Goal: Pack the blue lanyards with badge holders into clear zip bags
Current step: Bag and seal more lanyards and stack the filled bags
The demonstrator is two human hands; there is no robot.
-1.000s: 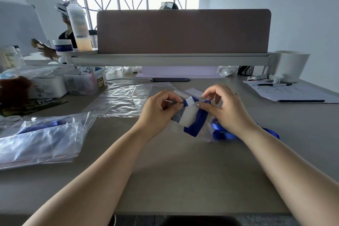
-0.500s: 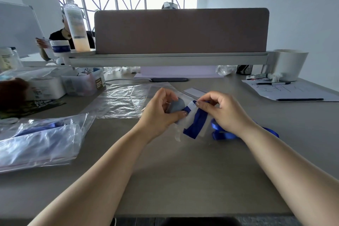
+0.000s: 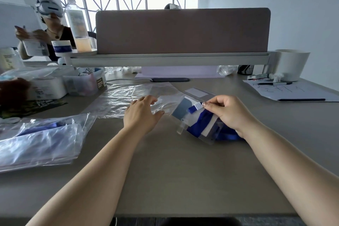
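Blue lanyard wound round its badge holder, bundle tilted at the desk surface, not yet bagged.
Right hand: grip closed, thumb and forefinger pinching the strap at the holder's top edge, with loose strap bunched under the palm. Left hand: grip slack, fingers resting on the empty clear zip bags, apparently holding nothing. Step judged: fetching a bag. The next move needs one bag separated and its mouth opened. Filled bags lie far left.
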